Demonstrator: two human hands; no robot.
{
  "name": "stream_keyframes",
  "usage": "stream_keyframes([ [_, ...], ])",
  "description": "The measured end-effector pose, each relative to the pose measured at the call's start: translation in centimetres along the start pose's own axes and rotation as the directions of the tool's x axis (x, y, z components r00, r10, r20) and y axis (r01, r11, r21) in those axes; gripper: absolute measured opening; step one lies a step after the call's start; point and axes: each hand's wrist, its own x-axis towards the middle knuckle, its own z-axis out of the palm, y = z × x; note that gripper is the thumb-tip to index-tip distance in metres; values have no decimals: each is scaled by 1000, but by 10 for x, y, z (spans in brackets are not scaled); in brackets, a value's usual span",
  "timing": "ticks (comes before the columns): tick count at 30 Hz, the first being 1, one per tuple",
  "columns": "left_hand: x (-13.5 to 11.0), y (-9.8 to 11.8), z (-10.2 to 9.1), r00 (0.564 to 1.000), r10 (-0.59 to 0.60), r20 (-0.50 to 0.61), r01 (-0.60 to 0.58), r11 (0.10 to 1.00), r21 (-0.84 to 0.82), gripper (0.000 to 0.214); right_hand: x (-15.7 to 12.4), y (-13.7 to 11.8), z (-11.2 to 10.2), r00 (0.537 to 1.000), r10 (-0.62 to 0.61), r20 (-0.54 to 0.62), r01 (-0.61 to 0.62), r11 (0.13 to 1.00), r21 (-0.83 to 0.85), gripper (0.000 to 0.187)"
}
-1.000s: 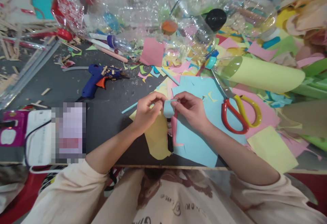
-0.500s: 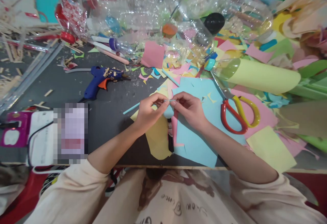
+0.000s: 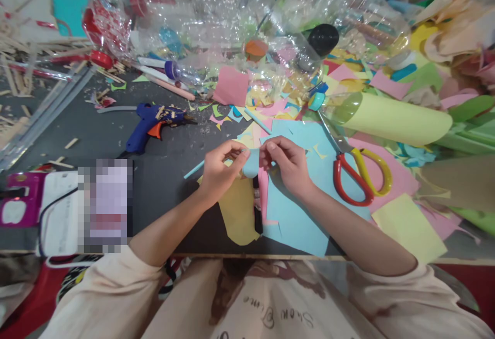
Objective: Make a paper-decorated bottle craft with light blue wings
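Between the thumb and fingers of my left hand (image 3: 224, 168) is a small light blue paper piece (image 3: 251, 164), held by its left side. My right hand (image 3: 285, 163) is at the paper's right edge with fingers curled and closed; whether its fingertips touch the paper is hard to see. Beneath both hands lie a yellow paper piece (image 3: 236, 212), a pink strip (image 3: 264, 199) and a larger light blue sheet (image 3: 297, 220). A dark slim object (image 3: 258, 215) rests between the yellow paper and the pink strip.
Scissors (image 3: 353, 179) with red and yellow handles lie on the right, by a bottle wrapped in yellow-green paper (image 3: 406, 119). A blue glue gun (image 3: 143, 127) is at the left, above a blurred-out phone (image 3: 110, 199). Clear plastic bottles (image 3: 216, 9) and paper scraps crowd the back.
The blue paper, seen edge-on between both hands before, now faces me more broadly. My right fingers have shifted slightly right and curled, while my left hand keeps its pinch.
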Motion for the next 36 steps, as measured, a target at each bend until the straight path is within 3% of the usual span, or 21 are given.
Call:
stream_keyframes([
  [10, -2, 3, -1, 997, 15, 71, -16, 1000, 24, 16, -2, 1, -1, 999, -24, 42, 29, 989, -144, 34],
  [17, -2, 3, -2, 997, 44, 67, -46, 999, 23, 15, -1, 1, -1, 999, -38, 34, 43, 989, -138, 26],
  [31, -3, 3, -5, 986, 109, 123, -108, 994, -16, 19, -1, -1, -2, 998, -19, 60, 26, 991, -131, 28],
  [36, -1, 2, -1, 992, 54, 117, -61, 997, 53, 17, -1, 0, -2, 998, -26, 65, 35, 989, -142, 33],
])
